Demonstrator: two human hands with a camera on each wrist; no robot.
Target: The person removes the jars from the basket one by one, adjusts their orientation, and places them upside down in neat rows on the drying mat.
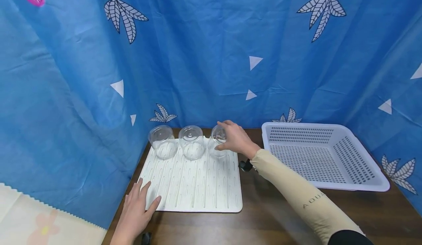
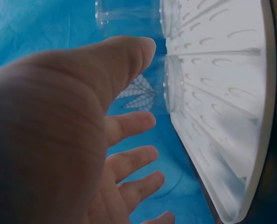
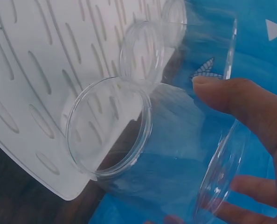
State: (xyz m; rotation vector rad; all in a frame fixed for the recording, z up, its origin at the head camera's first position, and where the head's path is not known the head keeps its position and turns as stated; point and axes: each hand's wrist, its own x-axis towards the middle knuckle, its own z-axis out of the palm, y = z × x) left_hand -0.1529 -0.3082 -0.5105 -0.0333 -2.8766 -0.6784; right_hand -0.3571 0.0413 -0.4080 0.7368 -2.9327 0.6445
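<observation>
Three clear jars stand mouth down in a row along the back of a white ribbed mat (image 1: 197,186). My right hand (image 1: 235,137) holds the rightmost jar (image 3: 171,135), thumb on the near side and fingers around the far side. Through its clear wall some fingertips (image 3: 252,189) show near the base. Left of it are the middle jar (image 1: 192,142) and the left jar (image 1: 163,142). My left hand (image 1: 135,208) is spread loosely at the mat's front left edge, holding nothing; in the left wrist view its thumb (image 2: 129,56) stands apart from the fingers.
A white perforated basket (image 1: 366,157) sits on the brown table (image 1: 260,215) to the right of the mat. Blue patterned curtain (image 1: 211,54) hangs close behind the jars and along both sides. Pale cloth (image 1: 33,215) lies at the lower left.
</observation>
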